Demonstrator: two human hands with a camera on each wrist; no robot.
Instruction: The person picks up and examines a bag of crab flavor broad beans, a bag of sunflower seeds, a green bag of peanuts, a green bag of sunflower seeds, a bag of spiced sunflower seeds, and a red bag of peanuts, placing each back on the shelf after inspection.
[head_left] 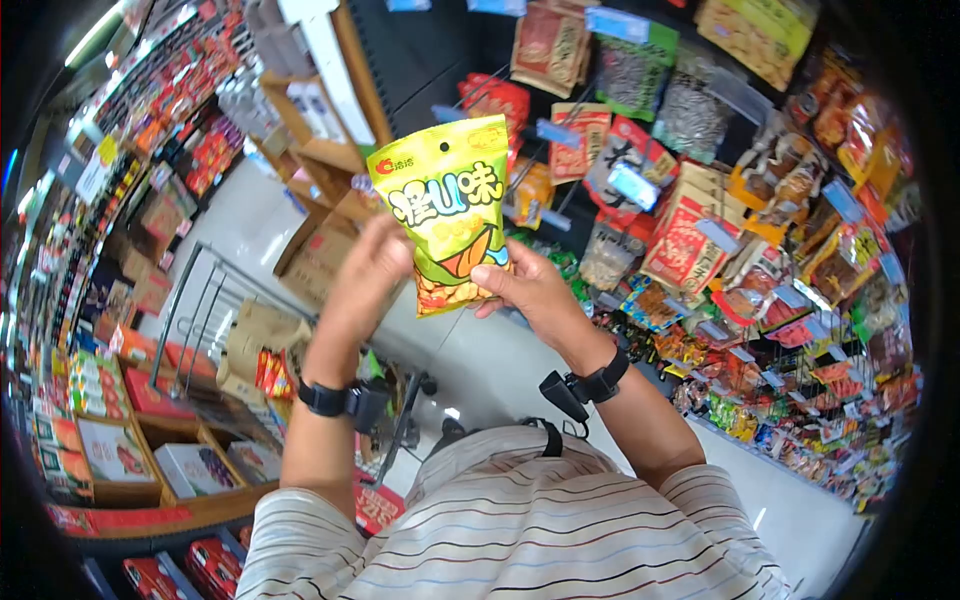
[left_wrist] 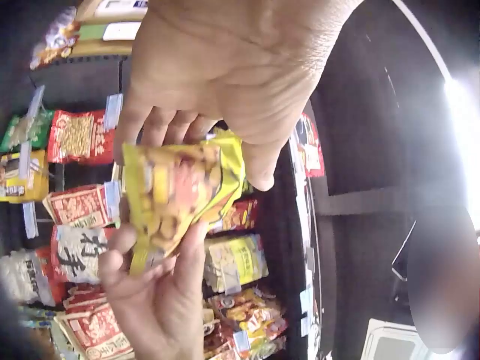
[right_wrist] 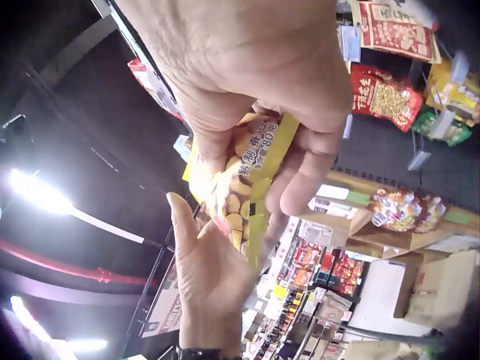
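A yellow-green snack bag [head_left: 440,225] with colourful lettering and a printed smiling mouth is held up in front of the body. My right hand [head_left: 545,300] grips its lower right corner, thumb on the front and fingers behind. Beside the bag's left edge is my left hand [head_left: 365,275], blurred, its fingertips partly hidden. In the left wrist view the left thumb stands apart from the bag [left_wrist: 176,195], while the fingers reach behind it. The right wrist view shows the bag's lower end [right_wrist: 244,180], with printed nuts or beans, between the right thumb and fingers.
Hanging snack packets [head_left: 690,230] cover the dark rack ahead and right. A wire shopping cart [head_left: 205,330] stands at left, near wooden display bins [head_left: 190,440] of boxed goods. Cardboard cartons [head_left: 320,250] sit beyond on the pale floor [head_left: 245,215].
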